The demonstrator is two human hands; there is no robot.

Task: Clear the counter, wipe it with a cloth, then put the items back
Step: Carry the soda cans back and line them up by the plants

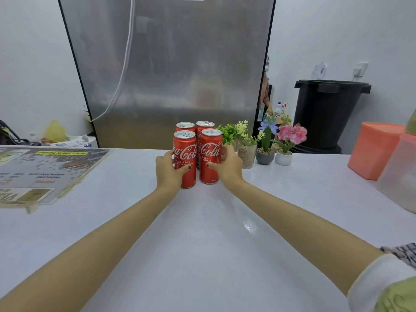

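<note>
Four red cola cans (197, 152) stand clustered on a white counter (202, 233). The left hand (168, 170) grips the front-left can (185, 158), the right hand (229, 165) the front-right can (210, 158).

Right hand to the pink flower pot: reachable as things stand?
Probably, once free: the right hand grips a can; a glass pot and a grey pot stand between it and the pink flower pot. Counter before it is bare.

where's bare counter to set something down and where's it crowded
Widest bare patch: the near white counter between the forearms, in front of the four red Coca-Cola cans. Another strip lies between the laminated menu sheet and the cans. Crowded: far edge right of the cans, with small potted plants, orange plastic box and translucent tub.
</note>
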